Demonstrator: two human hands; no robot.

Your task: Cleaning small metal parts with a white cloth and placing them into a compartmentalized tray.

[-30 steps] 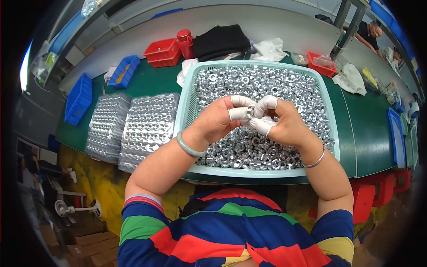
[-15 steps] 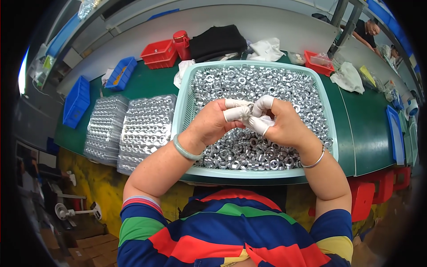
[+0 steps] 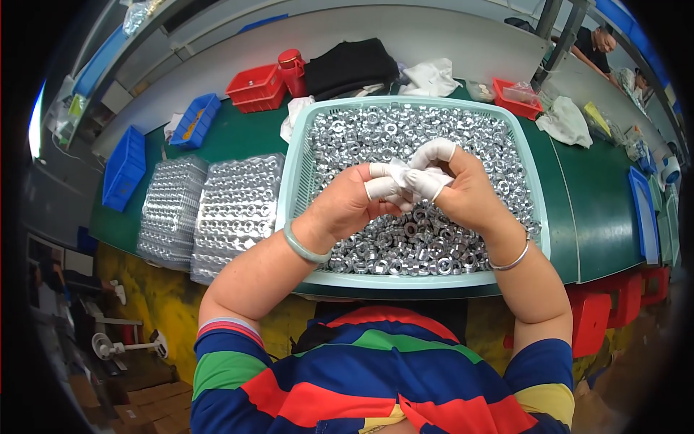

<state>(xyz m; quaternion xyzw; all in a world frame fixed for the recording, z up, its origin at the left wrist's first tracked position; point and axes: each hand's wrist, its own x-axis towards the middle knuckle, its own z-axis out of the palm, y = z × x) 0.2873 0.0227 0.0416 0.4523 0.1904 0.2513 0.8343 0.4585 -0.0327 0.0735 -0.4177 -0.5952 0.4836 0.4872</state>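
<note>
Both my hands meet over a pale green plastic basket (image 3: 542,217) filled with shiny metal ring-shaped parts (image 3: 361,145). White finger covers sit on several fingertips. My left hand (image 3: 349,199) comes in from the left, thumb and fingers pinched together. My right hand (image 3: 466,192) is closed against it, its covered fingers bent over the left fingertips. Whatever lies between them is hidden by the white covers. To the left of the basket stand two stacks of clear plastic trays (image 3: 235,210) holding rows of metal parts.
On the green table (image 3: 571,202) are blue bins (image 3: 124,166) at the left. A red bin (image 3: 256,88), a red flask (image 3: 291,72), black cloth (image 3: 350,69) and white cloths (image 3: 431,76) line the back. A red tray (image 3: 517,99) lies at back right; another person (image 3: 596,47) is beyond.
My right hand has shifted slightly up and its fingers have re-bent over the left fingertips. A glint of metal between the fingertips earlier is now covered. The basket stays in place.
</note>
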